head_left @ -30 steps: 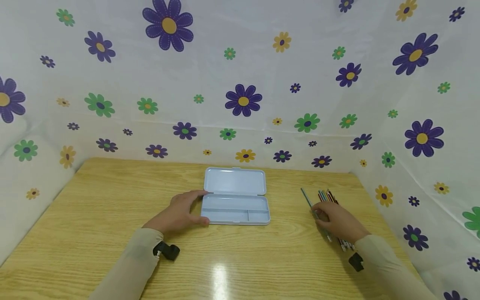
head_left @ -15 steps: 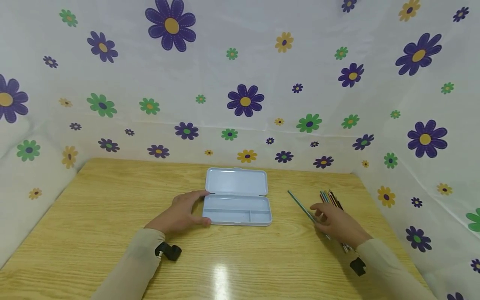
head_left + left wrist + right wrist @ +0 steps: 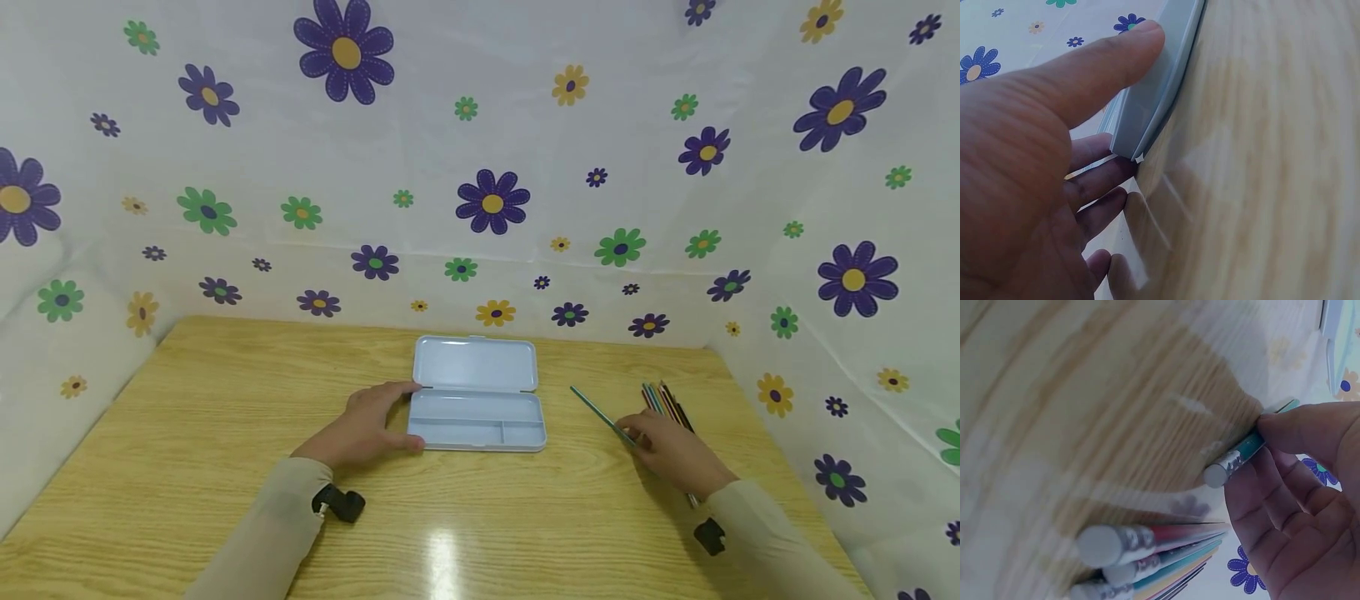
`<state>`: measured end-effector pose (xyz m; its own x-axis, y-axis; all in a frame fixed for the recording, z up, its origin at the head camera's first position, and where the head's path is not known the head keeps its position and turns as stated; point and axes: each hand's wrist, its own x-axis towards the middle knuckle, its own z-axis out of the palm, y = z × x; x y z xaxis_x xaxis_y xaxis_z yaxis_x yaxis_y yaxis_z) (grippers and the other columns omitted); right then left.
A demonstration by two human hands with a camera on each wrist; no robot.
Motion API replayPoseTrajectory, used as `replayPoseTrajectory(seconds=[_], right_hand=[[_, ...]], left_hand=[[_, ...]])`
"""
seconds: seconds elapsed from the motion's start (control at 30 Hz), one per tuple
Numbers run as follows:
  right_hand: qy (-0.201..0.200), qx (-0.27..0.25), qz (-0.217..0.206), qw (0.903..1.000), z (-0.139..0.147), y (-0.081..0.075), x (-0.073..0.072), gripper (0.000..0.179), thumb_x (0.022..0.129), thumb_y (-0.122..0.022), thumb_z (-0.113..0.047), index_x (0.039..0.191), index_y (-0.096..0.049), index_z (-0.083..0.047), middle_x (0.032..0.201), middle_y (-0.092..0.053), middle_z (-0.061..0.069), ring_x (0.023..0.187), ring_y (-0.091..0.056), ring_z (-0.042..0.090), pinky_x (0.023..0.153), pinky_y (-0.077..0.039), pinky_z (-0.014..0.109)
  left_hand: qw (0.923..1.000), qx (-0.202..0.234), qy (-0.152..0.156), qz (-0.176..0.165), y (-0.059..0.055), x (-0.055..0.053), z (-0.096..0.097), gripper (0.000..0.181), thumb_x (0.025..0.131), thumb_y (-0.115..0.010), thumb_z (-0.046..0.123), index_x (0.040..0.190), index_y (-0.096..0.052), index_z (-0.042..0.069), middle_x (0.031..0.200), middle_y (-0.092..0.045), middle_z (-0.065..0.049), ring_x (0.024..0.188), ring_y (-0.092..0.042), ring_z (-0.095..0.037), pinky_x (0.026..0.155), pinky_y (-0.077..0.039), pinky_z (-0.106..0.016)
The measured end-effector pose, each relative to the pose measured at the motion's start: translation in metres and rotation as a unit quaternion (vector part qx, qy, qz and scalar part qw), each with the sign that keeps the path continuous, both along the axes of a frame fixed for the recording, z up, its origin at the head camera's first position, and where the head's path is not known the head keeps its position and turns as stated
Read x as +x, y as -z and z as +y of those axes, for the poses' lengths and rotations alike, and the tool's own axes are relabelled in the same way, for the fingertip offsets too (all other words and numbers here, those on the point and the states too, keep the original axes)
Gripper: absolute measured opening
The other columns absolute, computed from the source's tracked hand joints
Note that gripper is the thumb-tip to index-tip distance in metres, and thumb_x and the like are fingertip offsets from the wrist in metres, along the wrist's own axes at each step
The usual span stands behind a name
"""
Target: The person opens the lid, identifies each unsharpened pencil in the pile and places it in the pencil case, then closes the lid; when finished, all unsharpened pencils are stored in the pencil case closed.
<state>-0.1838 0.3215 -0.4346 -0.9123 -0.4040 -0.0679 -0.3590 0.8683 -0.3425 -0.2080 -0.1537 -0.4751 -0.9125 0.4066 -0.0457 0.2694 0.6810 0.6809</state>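
While the teal pencil [image 3: 595,409] slants across the right-centre of the head view, I have it pinched near its eraser end by the right hand [image 3: 675,454], thumb on one side and fingers on the other, a narrow hold. Its far end points toward the upper left; whether it touches the table [image 3: 525,517] I cannot tell. As I judge it, this step goes best with a light, steady pinch: so slim a barrel would likely twist if squeezed off-centre, and gripping near one end leaves the long part free to swing. The right wrist view shows its shiny metal ferrule [image 3: 1230,464] and round whitish eraser [image 3: 1214,475].

Just beside the hand, at the right of the frame, lies a bundle of pencils [image 3: 665,406] with similar silvery ends, best left undisturbed. Mid-frame sits the pencil case [image 3: 475,406], pale blue, glossy and round-cornered, thin ribs dividing its tray, its lid [image 3: 475,364] laid back. The left hand [image 3: 363,427] spans its left end in a wide hold, thumb against the front wall; gentle pressure should suffice. The tabletop shows yellowish wood grain; behind it hangs white flower-printed sheeting [image 3: 420,150].
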Motion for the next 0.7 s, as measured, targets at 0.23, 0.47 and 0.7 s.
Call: replayPoseTrajectory(seconds=[0.23,0.47,0.7], right_hand=[[0.003,-0.001,0.001,1.0000,0.0028,0.0022,0.0019,0.035,0.096,-0.067,0.003,0.129,-0.066,-0.011,0.113,-0.064,0.002,0.098,-0.065,0.020,0.080,-0.058,0.039],[-0.019,-0.006,0.017,0.9997,0.0041,0.0048,-0.0010,0.030,0.097,-0.067,0.003,0.121,-0.067,-0.015,0.106,-0.062,-0.004,0.097,-0.064,0.017,0.082,-0.058,0.040],[-0.041,-0.001,0.038,0.9984,0.0041,0.0055,-0.0028,0.028,0.096,-0.069,0.001,0.119,-0.068,-0.015,0.103,-0.062,-0.007,0.095,-0.062,0.014,0.080,-0.058,0.037]], left_hand=[[1.0000,-0.002,0.005,0.002,-0.0038,0.0023,0.0011,0.094,0.082,-0.084,0.055,0.156,-0.042,0.014,0.161,-0.042,-0.013,0.150,-0.034,-0.040,0.123,-0.013,-0.061],[1.0000,-0.005,0.002,0.001,-0.0041,0.0034,0.0008,0.093,0.082,-0.083,0.054,0.156,-0.042,0.014,0.161,-0.042,-0.014,0.150,-0.033,-0.041,0.123,-0.013,-0.062],[1.0000,-0.009,-0.001,-0.003,-0.0021,0.0013,-0.0007,0.097,0.081,-0.082,0.059,0.158,-0.040,0.017,0.163,-0.040,-0.011,0.152,-0.030,-0.039,0.125,-0.011,-0.059]])
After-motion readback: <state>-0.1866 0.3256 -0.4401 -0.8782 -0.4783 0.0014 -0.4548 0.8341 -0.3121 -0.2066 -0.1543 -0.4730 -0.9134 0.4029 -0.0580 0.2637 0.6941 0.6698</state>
